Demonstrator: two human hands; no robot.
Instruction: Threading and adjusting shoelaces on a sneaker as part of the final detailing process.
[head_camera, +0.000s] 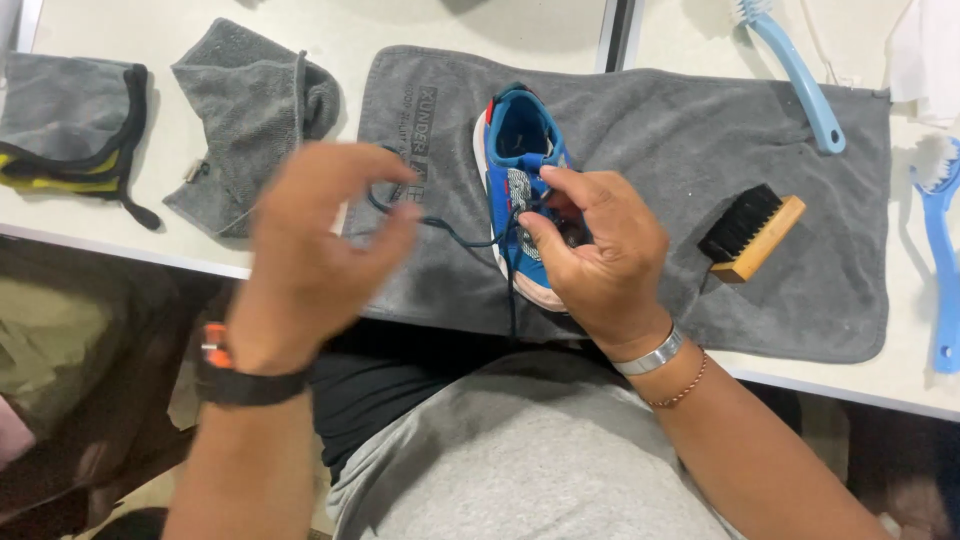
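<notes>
Two hands work a small blue fabric sneaker (522, 165) lying on a grey towel mat (640, 130): the right hand (600, 250) pinches its tongue area, the left hand (315, 250), left of the sneaker, pinches the dark lace (455, 235).

Wooden-backed black bristle brush (751, 238) on spread grey towel (800, 290); two blue long-handled brushes (797, 72) (942, 260) right; folded grey cloths (250, 120) (70, 125) left on the white table (400, 25).
</notes>
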